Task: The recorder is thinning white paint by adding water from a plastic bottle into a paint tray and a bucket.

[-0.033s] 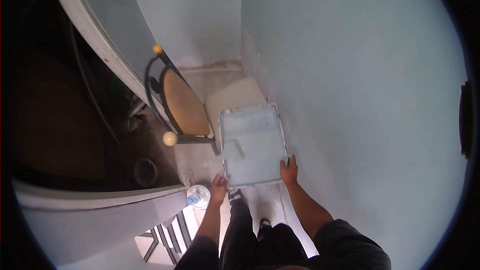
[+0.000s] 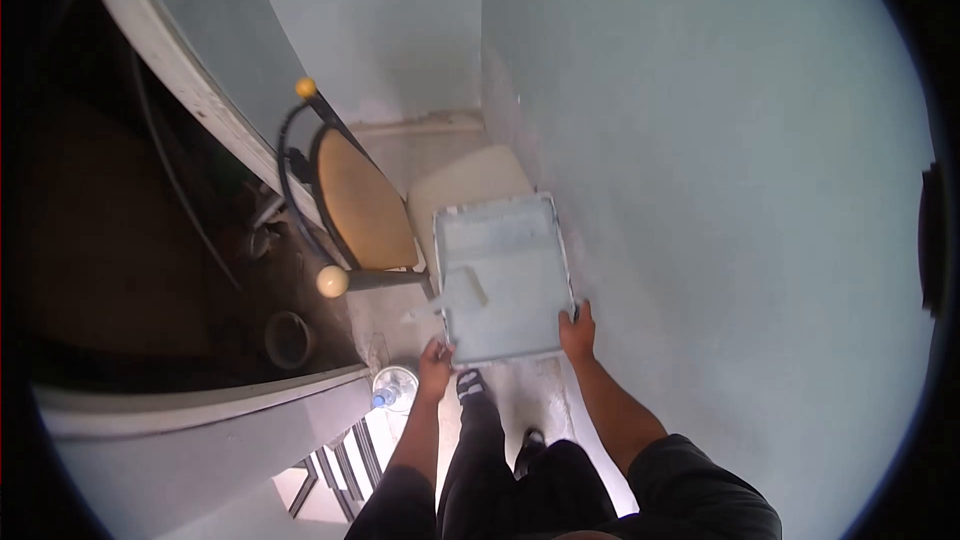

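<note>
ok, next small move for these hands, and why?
Probably ease the tray forward over the chair seat, keeping it level. The left hand and right hand hold its sides near the close end; only its far part overlaps the seat in this view, and what looks like a roller lies in it. Seat contact: unclear.

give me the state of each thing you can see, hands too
left hand, gripping the tray's left edge
right hand, gripping its right edge
tray, held, rim smeared
roller, lying in the tray
chair, upright
white bucket, upright, whether lidded unclear
</note>
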Demonstrator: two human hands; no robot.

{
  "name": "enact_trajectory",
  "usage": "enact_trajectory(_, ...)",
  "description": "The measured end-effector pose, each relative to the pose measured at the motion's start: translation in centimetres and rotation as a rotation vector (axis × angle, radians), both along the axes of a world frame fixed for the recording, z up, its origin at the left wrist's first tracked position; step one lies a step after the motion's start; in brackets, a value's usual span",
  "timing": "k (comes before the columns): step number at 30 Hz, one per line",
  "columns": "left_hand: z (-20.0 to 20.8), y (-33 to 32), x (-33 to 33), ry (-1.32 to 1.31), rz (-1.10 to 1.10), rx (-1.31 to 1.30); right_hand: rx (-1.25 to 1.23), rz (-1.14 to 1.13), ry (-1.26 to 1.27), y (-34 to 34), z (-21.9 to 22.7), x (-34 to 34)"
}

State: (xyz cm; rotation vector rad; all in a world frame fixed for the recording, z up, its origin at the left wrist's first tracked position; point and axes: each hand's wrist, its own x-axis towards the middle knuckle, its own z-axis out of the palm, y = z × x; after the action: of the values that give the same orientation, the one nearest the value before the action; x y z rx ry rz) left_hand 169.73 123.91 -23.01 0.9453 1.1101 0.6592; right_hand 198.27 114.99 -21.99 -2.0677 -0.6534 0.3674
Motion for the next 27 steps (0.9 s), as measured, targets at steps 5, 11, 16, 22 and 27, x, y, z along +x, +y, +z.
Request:
enact_trajectory(5, -3.6, 9.4, 2.6, 0.042, 0.063, -0.071, -0.014, -0.042, 0.028, 11.0, -3.8, 2.4)
enact_trajectory(11, -7.1, 12.1, 6.0, -0.105, 0.171, -0.121, 0.113, 0.066, 0.265, 12.9, -10.0, 5.8)
enact_trajectory(16, -8.0, 12.5, 4.9, -0.120, 0.257, -0.076, 0.196, 0.098, 0.554, 9.5, -11.0, 3.2)
enact_trajectory(22, -11.1, 5.1, -3.1, 0.283, 0.244, 0.153, 0.124, -0.023, 0.621, 0.6, -11.8, 0.2)
enact_trajectory(27, -14.2, -0.9, -14.4, 1.342, 0.244, 0.546, -0.197, 0.008, 0.589, -7.9, -15.1, -2.7)
